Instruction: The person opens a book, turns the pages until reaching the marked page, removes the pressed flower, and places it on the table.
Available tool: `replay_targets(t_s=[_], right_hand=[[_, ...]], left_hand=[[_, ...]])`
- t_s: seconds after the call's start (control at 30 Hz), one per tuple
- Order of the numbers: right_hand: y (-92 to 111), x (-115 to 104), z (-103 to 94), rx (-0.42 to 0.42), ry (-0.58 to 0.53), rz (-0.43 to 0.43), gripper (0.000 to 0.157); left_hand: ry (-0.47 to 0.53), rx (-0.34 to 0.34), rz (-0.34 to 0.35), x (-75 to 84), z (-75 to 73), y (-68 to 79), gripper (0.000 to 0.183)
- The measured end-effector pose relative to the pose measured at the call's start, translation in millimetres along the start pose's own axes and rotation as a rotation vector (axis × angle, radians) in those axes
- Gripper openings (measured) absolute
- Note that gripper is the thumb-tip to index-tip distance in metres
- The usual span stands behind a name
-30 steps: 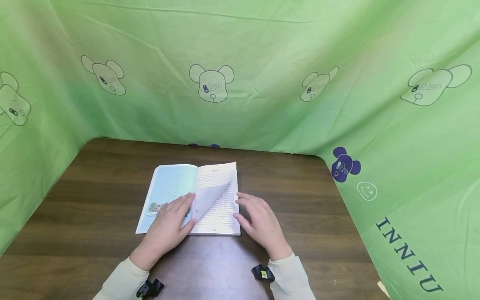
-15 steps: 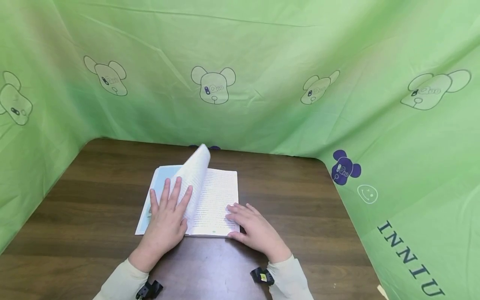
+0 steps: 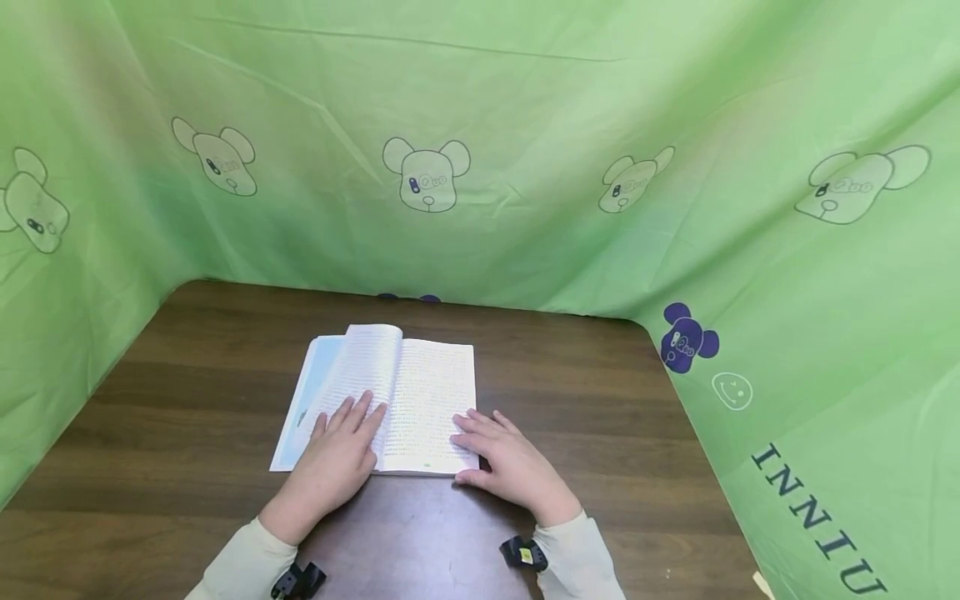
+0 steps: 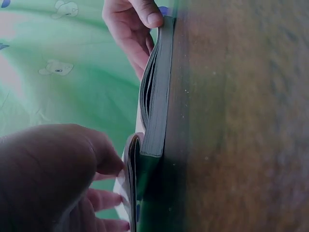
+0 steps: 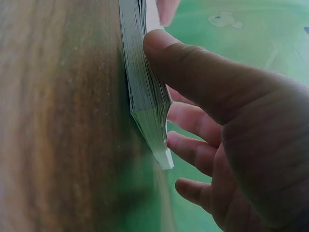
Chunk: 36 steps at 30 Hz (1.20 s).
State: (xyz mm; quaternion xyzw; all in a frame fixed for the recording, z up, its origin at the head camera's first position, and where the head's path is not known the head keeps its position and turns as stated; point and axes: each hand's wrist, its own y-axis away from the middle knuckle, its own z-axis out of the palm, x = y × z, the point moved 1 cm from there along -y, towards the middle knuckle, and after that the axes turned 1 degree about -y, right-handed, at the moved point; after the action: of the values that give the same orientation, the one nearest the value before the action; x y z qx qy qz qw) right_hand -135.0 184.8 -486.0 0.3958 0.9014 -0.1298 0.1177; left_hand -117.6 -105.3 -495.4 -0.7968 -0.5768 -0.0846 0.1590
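An open book (image 3: pixel 437 392) lies on the wooden table, its right page full of printed text. A turned white leaf (image 3: pixel 367 358) curves over the pale blue left page (image 3: pixel 315 392), leaving a strip of blue at the outer side. My left hand (image 3: pixel 333 458) rests on that leaf with extended fingers, the thumb close to the spine. On the lower right corner lies my right hand (image 3: pixel 513 471), fingers spread over the page's outer edge. The right wrist view has its thumb (image 5: pixel 161 41) at the near edge of the thick page block (image 5: pixel 145 92).
A brown wooden table (image 3: pixel 600 400) carries the book. Green cloth (image 3: pixel 525 233) printed with bear heads hangs at the back and both sides. Black wrist cameras sit by both cream sleeves (image 3: pixel 577 558).
A leaf has swung from the right side, stood up, and come down on the left. My left hand pressed it over; my right hand moved onto the lower right corner.
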Motion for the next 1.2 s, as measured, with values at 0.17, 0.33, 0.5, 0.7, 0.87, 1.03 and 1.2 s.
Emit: replay_targets(t_s=[0.17, 0.33, 0.5, 0.7, 0.87, 1.03, 1.2], right_hand=[[1.6, -0.7, -2.0, -0.010, 0.000, 0.003, 0.055], [3.1, -1.5, -3.5, -0.022, -0.012, -0.002, 0.050], [3.6, -2.1, -4.8, -0.010, -0.009, -0.014, 0.037], [2.7, -2.3, -8.3, 0.015, 0.018, -0.055, 0.013], [3.5, -1.7, -8.3, 0.018, 0.019, -0.064, 0.010], [5.0, -2.1, -7.0, 0.041, 0.022, -0.065, 0.007], [2.8, -2.3, -8.1, 0.111, 0.046, -0.076, 0.007]], left_hand=[[0.008, -0.039, -0.076, 2.0, -3.4, 2.6, 0.055], [0.010, -0.055, -0.099, 2.2, -5.0, 4.2, 0.060], [0.038, -0.021, -0.039, 3.4, -4.2, 3.0, 0.058], [0.013, -0.007, 0.075, 3.0, -1.6, 1.5, 0.042], [0.010, -0.033, 0.063, 3.3, -0.8, 2.7, 0.038], [0.027, -0.067, 0.056, 4.0, -0.7, 3.9, 0.041], [0.040, -0.084, 0.067, 4.7, -3.3, 2.9, 0.051]])
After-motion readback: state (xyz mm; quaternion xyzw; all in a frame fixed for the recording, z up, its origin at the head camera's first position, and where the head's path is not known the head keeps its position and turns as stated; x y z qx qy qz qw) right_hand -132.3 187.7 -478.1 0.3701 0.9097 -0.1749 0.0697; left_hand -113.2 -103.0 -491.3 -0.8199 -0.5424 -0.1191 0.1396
